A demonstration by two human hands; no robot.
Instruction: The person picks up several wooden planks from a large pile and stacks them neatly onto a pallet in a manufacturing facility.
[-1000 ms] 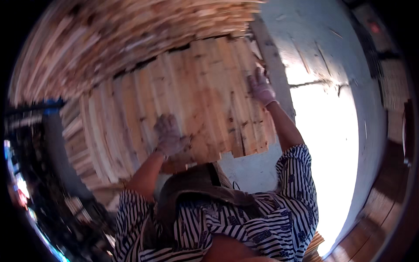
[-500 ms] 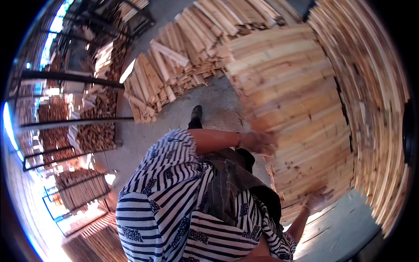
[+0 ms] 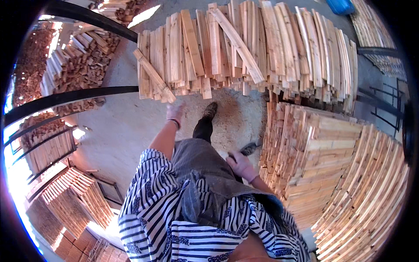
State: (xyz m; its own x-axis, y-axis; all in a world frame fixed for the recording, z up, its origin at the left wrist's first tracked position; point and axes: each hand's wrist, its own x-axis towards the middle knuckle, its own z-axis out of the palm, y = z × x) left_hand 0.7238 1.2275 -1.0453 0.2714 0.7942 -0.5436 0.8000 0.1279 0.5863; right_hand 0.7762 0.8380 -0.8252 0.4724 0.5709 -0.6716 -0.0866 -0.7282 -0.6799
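Observation:
My left hand (image 3: pixel 176 112) is in the air just in front of a long stack of loose wooden boards (image 3: pixel 220 43), its fingers reaching toward the stack. It holds nothing, and its outline is slightly blurred. Closest to it is the end of a slanting wooden strip (image 3: pixel 153 75) on the stack's left end. My right hand (image 3: pixel 242 166) hangs over my right foot, fingers apart and loosely bent, with nothing in it. Both hands look covered by thin pale gloves. Another board (image 3: pixel 235 46) lies askew across the top of the stack.
At my right stands a tall, tightly layered pile of planks (image 3: pixel 321 161), with further strips (image 3: pixel 371 196) beside it. Dark metal bars (image 3: pixel 74 98) run in from the left toward the stack. More timber piles (image 3: pixel 78 61) stand at the left, on the concrete floor (image 3: pixel 118 131).
My hands have come away from the broad wooden surface at the right. My view has turned toward the loose boards, which now lie straight ahead, and my left hand has reached out toward them.

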